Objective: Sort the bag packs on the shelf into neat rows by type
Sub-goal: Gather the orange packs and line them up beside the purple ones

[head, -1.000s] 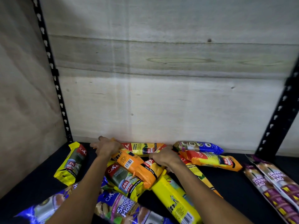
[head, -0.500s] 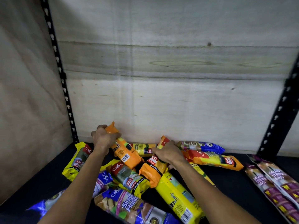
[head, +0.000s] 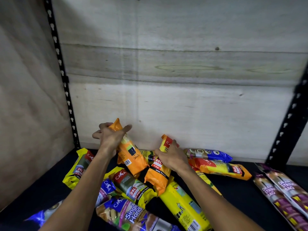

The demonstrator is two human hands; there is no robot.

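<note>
head view is showing both hands working over a heap of bag packs at the back of the shelf [head: 233, 189]. the left hand [head: 110, 139] is wrapping around the upper end of an orange pack [head: 131, 157], gripping it near the crimped top, with the thumb spread to the right. that pack is tilting steeply, its long axis running from upper left by the back wall down to lower right, where its bottom end is meeting a second orange pack [head: 158, 174]. the right hand [head: 171, 157] is pressing down over the upper part of the second orange pack, fingers curled on it, and that pack's axis is leaning the other way, from upper right down to lower left, so the two are forming a v with the low ends touching.

both orange packs are lying directly ahead of the hands, on top of yellow 25l packs [head: 133, 189] and a long yellow pack [head: 183, 209]. a third orange-and-yellow 60l pack [head: 221, 169] is lying flat just right of the right hand, axis left to right, so the right hand is nearer to it. the purple drawstring packs [head: 280, 194] are sitting well apart at the right. by my judgement, the coming move is turning on swinging the two held packs parallel.
</note>
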